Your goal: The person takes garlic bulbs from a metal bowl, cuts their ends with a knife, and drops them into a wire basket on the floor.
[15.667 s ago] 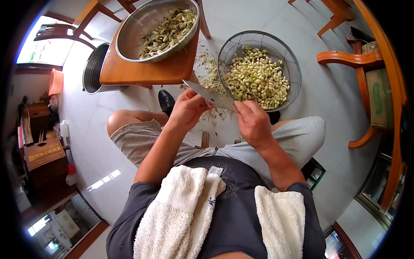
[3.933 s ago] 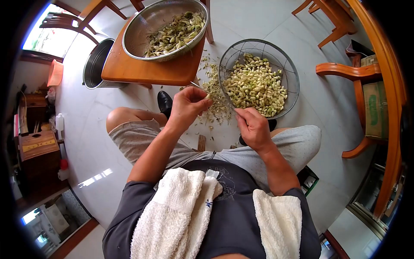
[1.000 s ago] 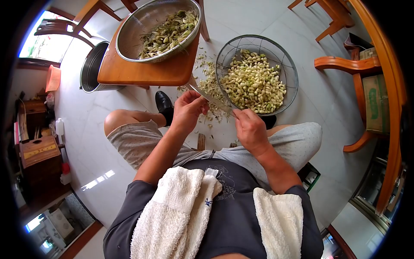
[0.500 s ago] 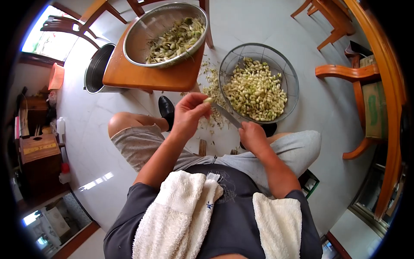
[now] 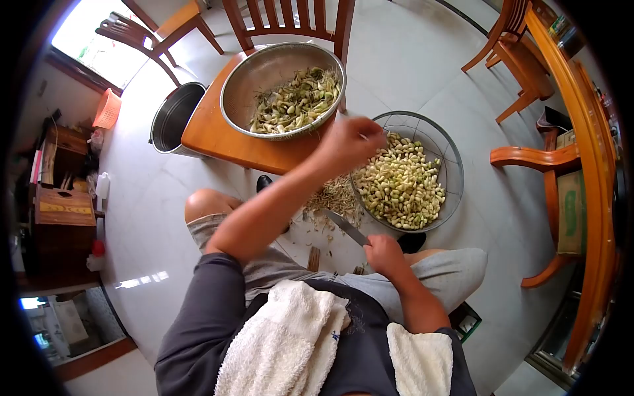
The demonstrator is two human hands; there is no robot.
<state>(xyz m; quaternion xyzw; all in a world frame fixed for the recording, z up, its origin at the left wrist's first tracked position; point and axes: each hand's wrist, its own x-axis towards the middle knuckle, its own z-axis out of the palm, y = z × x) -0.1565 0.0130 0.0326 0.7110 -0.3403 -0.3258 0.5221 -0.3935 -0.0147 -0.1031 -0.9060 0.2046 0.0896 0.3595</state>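
Observation:
My right hand [image 5: 385, 255] is closed around the handle of a knife [image 5: 346, 227], whose blade points forward and left over the floor scraps. My left hand [image 5: 354, 144] is raised near the left rim of a round wire basket [image 5: 460, 191]. Motion smears its fingers, which look curled; whether a bulb is between them I cannot tell. Inside the wire basket lies a heap of trimmed, pale green-white bulbs [image 5: 403, 185]. A metal colander [image 5: 238, 99] to the left holds untrimmed bulbs [image 5: 294, 102] with stringy roots and stems.
The colander stands on a wooden chair seat [image 5: 218, 135], with a metal bucket [image 5: 173, 119] beside it. Trimmings [image 5: 337, 196] litter the floor between my feet. A wooden table [image 5: 594, 165] with chairs stands at the right, a wooden cabinet [image 5: 63, 211] at the left.
My left hand has moved from the knife tip, where it held a bulb, forward and right to the wire basket. My right hand still holds the knife. The view has tilted up.

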